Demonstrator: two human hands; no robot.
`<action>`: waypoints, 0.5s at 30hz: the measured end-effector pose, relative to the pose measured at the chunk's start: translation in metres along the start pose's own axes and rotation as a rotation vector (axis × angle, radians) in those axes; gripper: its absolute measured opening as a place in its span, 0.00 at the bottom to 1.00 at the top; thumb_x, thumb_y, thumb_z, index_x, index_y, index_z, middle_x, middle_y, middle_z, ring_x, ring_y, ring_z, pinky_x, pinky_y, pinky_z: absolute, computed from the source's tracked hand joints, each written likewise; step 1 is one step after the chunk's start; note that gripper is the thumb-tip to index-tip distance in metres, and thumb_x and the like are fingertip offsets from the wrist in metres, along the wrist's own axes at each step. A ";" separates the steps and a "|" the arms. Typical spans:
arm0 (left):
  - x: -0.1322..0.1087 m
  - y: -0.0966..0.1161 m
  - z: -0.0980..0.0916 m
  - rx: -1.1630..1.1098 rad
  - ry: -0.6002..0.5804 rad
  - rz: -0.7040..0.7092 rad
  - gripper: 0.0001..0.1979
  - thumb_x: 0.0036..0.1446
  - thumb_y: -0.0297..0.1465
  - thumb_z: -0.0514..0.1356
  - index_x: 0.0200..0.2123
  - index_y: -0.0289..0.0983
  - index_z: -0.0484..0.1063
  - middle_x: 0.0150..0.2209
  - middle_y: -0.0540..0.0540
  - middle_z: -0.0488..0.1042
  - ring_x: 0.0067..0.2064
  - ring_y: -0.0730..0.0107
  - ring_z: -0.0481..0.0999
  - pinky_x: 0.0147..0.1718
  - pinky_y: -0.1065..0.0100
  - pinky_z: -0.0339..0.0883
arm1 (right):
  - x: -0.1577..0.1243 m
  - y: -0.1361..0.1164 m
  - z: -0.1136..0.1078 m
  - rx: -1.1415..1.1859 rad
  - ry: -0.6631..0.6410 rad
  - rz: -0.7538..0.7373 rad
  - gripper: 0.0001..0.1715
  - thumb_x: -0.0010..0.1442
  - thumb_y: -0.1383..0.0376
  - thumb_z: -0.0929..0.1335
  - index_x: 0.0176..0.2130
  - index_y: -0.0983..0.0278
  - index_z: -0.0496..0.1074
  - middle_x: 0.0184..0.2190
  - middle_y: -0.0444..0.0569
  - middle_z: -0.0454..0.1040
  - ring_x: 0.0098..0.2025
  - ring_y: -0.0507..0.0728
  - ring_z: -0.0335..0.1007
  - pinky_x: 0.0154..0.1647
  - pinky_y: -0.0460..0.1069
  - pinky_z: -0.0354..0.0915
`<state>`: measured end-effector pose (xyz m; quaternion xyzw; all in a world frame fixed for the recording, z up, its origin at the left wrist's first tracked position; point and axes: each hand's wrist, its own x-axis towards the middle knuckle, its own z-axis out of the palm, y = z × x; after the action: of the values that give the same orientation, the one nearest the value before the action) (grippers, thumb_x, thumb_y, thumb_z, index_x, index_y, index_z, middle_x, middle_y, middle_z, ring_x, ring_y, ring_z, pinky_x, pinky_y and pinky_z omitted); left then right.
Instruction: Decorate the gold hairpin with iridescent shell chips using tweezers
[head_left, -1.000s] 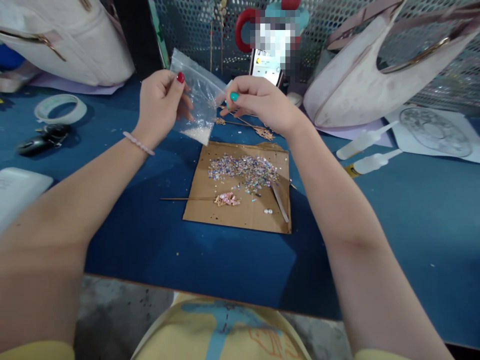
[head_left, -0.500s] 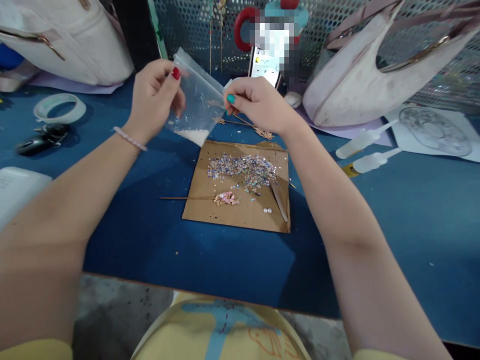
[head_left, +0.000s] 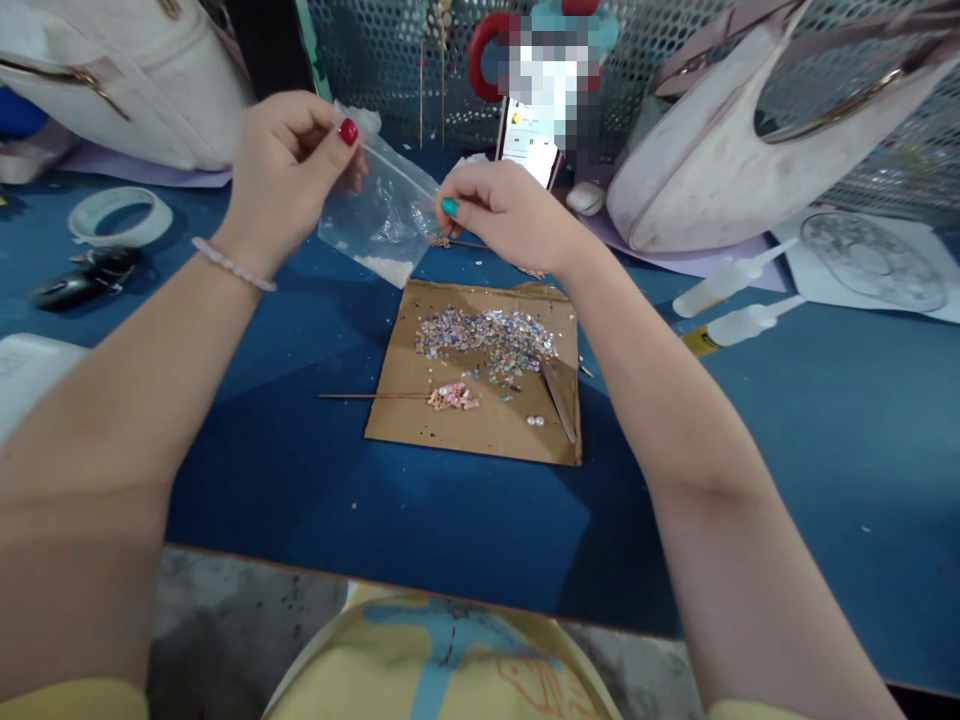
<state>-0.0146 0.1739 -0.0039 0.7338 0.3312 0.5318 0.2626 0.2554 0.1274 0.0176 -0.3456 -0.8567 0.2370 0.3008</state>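
A clear zip bag (head_left: 390, 205) hangs between my hands, tilted, with small white beads (head_left: 386, 268) gathered in its lower corner. My left hand (head_left: 289, 165) pinches the bag's upper left end, and my right hand (head_left: 499, 210) pinches the right end near the zip. Below them lies a cardboard piece (head_left: 465, 440) bearing a spread of multicoloured rhinestones (head_left: 484, 335). On its front part rests a hairpin (head_left: 375, 397) whose head has pink and pearly decoration (head_left: 454, 396). Tweezers (head_left: 557, 400) and two pearls (head_left: 535, 421) lie at the right of the cardboard.
A lit phone (head_left: 529, 145) leans at the back. White bags stand at left (head_left: 135, 80) and right (head_left: 697, 170). A tape roll (head_left: 120, 216) and a black object (head_left: 86, 278) lie left; glue bottles (head_left: 731, 325) and a drawing (head_left: 874, 260) lie right.
My left hand has moved left and slightly up, pulling its end of the bag along. My right hand has shifted a little left. The things on the cardboard have stayed put.
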 end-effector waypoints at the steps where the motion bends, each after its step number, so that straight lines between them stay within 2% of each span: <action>1: 0.000 0.001 -0.001 0.025 -0.009 0.001 0.25 0.61 0.60 0.72 0.33 0.43 0.80 0.32 0.48 0.81 0.30 0.74 0.75 0.31 0.66 0.72 | 0.000 -0.001 0.000 -0.006 -0.006 0.004 0.17 0.63 0.76 0.62 0.29 0.56 0.68 0.33 0.43 0.78 0.37 0.55 0.75 0.49 0.53 0.72; 5: 0.001 0.002 -0.004 0.084 -0.005 0.037 0.26 0.62 0.61 0.70 0.32 0.44 0.78 0.31 0.49 0.81 0.32 0.74 0.76 0.33 0.65 0.71 | -0.001 -0.002 0.000 -0.024 -0.021 0.016 0.18 0.65 0.76 0.61 0.30 0.56 0.67 0.35 0.43 0.78 0.39 0.55 0.73 0.50 0.52 0.70; 9: -0.002 0.010 0.000 0.103 -0.030 0.052 0.27 0.63 0.62 0.69 0.32 0.43 0.77 0.31 0.49 0.79 0.32 0.73 0.77 0.36 0.64 0.72 | 0.002 -0.004 0.006 -0.068 -0.047 -0.058 0.17 0.62 0.77 0.62 0.32 0.55 0.67 0.38 0.44 0.78 0.43 0.57 0.74 0.56 0.53 0.71; 11: -0.004 0.016 0.002 0.130 -0.049 0.037 0.26 0.63 0.61 0.69 0.33 0.44 0.78 0.32 0.49 0.80 0.33 0.72 0.78 0.36 0.64 0.72 | 0.006 -0.007 0.013 -0.113 -0.017 -0.074 0.17 0.61 0.79 0.62 0.32 0.56 0.67 0.39 0.45 0.77 0.46 0.56 0.73 0.61 0.52 0.70; 15: -0.010 0.029 0.003 0.257 -0.109 0.064 0.24 0.67 0.59 0.68 0.37 0.44 0.81 0.36 0.48 0.82 0.37 0.72 0.81 0.38 0.66 0.71 | 0.009 -0.017 0.021 -0.161 0.033 -0.040 0.15 0.63 0.78 0.64 0.34 0.57 0.67 0.45 0.48 0.77 0.51 0.55 0.72 0.63 0.50 0.68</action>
<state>-0.0083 0.1472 0.0106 0.7993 0.3582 0.4526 0.1671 0.2279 0.1192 0.0161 -0.3553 -0.8746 0.1557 0.2910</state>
